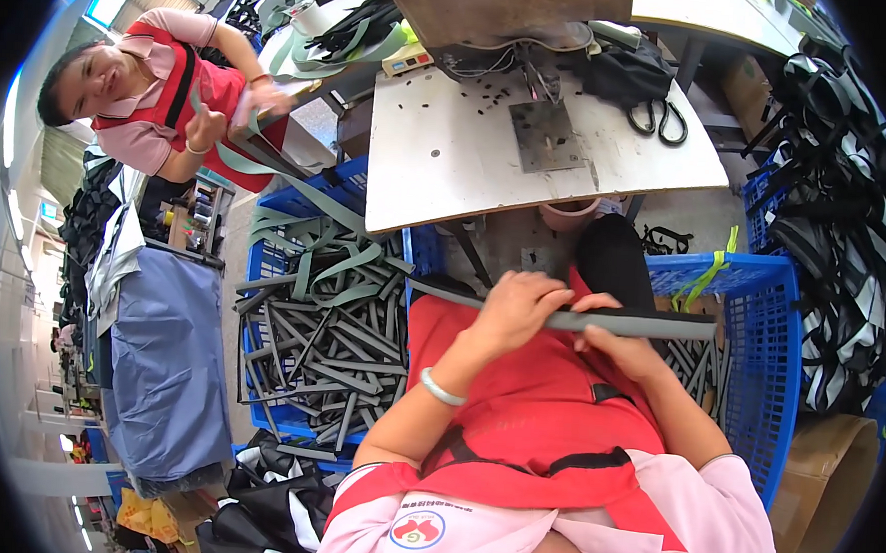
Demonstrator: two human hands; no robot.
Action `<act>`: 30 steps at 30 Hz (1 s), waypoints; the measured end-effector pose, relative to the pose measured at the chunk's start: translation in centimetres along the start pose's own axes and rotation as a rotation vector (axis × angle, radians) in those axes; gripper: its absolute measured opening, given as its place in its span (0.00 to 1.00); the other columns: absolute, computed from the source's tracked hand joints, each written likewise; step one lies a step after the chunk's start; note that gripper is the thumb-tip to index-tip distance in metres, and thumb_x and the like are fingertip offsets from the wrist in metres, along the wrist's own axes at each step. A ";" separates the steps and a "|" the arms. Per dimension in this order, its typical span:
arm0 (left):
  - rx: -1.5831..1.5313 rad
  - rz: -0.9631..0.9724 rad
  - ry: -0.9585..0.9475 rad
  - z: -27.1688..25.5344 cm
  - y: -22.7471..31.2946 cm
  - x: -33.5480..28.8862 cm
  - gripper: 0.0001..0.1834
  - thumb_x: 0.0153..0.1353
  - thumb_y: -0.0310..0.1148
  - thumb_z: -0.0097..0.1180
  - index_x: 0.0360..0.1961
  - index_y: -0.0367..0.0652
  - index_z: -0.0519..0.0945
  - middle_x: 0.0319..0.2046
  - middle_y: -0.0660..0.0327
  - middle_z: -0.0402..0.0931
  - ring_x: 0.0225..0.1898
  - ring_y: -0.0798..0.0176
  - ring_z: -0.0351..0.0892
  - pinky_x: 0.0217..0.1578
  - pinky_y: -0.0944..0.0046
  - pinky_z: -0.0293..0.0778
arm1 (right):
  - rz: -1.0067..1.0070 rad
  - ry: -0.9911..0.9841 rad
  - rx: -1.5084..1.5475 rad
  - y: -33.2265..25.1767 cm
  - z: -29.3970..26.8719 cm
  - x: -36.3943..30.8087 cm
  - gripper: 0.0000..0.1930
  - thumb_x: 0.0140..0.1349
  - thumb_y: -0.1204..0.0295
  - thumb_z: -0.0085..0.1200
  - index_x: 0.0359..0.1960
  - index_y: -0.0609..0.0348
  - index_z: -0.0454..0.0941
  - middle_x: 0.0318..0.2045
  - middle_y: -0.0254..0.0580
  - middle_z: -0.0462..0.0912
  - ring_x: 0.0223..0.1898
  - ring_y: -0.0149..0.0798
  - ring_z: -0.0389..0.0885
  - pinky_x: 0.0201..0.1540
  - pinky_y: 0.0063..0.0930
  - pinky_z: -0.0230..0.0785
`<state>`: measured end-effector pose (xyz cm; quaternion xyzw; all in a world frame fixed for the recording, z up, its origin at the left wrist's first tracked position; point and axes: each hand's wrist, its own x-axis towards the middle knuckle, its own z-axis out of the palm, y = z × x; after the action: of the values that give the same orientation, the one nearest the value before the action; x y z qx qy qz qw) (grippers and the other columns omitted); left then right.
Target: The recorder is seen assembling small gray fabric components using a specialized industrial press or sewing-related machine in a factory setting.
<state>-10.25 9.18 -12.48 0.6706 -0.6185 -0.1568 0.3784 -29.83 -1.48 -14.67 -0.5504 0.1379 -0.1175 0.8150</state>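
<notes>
Over my lap, both hands hold a long, narrow grey-and-black strip (676, 327). My left hand (514, 308) is closed around its middle, with the back of the hand hiding part of it. Close beside it, my right hand (620, 346) grips the strip between thumb and fingers. One end sticks out to the right beyond the right hand; the other runs left past my left wrist. A red apron (527, 401) lies beneath my hands.
Ahead stands a white sewing table (429, 166) with a machine, black scissors (658, 123) and dark scraps. Similar strips fill a blue crate (258, 357) on my left; another blue crate (764, 373) is on my right. A co-worker (187, 103) handles a grey-green strap at far left.
</notes>
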 end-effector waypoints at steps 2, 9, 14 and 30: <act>-0.123 -0.176 -0.156 -1.3 -1.1 -1.7 0.12 0.63 0.36 0.55 0.33 0.38 0.83 0.29 0.52 0.80 0.32 0.51 0.78 0.34 0.57 0.71 | 0.017 0.099 0.210 -0.3 -2.0 -1.1 0.16 0.67 0.68 0.55 0.53 0.57 0.70 0.36 0.35 0.78 0.36 0.28 0.79 0.41 0.24 0.73; -0.430 -0.260 -0.377 -1.7 -0.3 -2.6 0.14 0.64 0.37 0.57 0.31 0.35 0.81 0.20 0.53 0.73 0.23 0.63 0.68 0.28 0.60 0.68 | 0.295 0.222 0.397 2.2 -5.7 -2.7 0.15 0.69 0.63 0.52 0.42 0.66 0.78 0.29 0.36 0.81 0.27 0.27 0.79 0.28 0.20 0.73; -0.344 -0.371 -0.349 -2.8 0.2 -1.4 0.14 0.64 0.37 0.58 0.30 0.34 0.81 0.19 0.53 0.74 0.21 0.62 0.70 0.27 0.60 0.69 | 0.415 -0.048 -0.348 -1.6 -1.1 -2.7 0.08 0.66 0.71 0.53 0.37 0.63 0.82 0.31 0.36 0.83 0.31 0.24 0.79 0.33 0.21 0.72; -0.444 -0.438 -0.431 8.4 -5.3 -6.5 0.14 0.61 0.39 0.57 0.30 0.38 0.85 0.20 0.58 0.81 0.23 0.63 0.82 0.28 0.61 0.75 | -0.066 -0.212 -1.321 3.0 0.1 1.0 0.20 0.56 0.59 0.60 0.46 0.56 0.79 0.38 0.48 0.82 0.42 0.51 0.78 0.49 0.43 0.69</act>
<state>-13.31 12.41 -23.45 0.6402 -0.4770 -0.5016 0.3331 -28.72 -0.69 -17.49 -0.9461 0.0832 0.0216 0.3121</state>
